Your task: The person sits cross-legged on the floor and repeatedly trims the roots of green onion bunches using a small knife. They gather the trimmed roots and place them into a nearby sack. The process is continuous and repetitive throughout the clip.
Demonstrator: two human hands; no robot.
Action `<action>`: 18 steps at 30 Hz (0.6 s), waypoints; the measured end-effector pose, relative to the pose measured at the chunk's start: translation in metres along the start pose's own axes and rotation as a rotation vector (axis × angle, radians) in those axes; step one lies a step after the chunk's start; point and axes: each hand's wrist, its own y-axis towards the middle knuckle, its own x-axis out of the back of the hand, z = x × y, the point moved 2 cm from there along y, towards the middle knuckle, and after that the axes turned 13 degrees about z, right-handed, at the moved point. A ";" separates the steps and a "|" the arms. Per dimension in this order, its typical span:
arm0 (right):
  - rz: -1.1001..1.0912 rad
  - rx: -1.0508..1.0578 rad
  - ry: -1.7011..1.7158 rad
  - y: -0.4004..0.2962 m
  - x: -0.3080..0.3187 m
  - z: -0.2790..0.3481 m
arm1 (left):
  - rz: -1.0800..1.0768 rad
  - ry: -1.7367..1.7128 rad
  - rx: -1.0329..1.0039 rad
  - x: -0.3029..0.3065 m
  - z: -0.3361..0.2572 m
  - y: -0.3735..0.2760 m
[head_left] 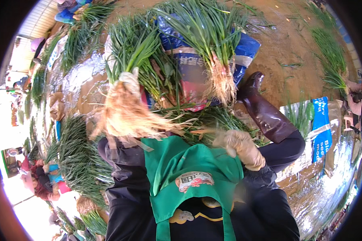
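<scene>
My left hand (129,81), in a pale glove, grips a bunch of leafy green onions (141,51) near its base. The bunch's long pale roots (126,111) fan out, blurred, over my lap. My right hand (241,149), in a tan glove, is by the right side of my green apron (196,162); its fingers are bent and blurred, with thin brownish strands near them. Another bunch of green onions (217,51) lies ahead on a blue printed sack (247,48), its roots towards me. More green stalks (157,78) lie between the two bunches.
Loose green leaves (211,120) lie just before my lap. My right boot (268,117) stretches forward on the wet brown floor (277,54). A large heap of greens (75,153) lies at left, another (328,57) at far right. Several people are around the edges, one at top left (68,12).
</scene>
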 end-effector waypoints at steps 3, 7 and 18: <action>-0.209 -0.219 -0.445 0.024 0.054 -0.056 | 0.006 0.132 -0.027 -0.051 0.034 -0.002; -0.290 -0.545 -1.726 0.056 0.075 -0.087 | 0.054 0.433 -0.034 -0.112 0.040 -0.035; 0.197 0.125 -1.459 0.150 -0.001 -0.071 | 0.142 1.228 -0.284 -0.246 0.022 -0.179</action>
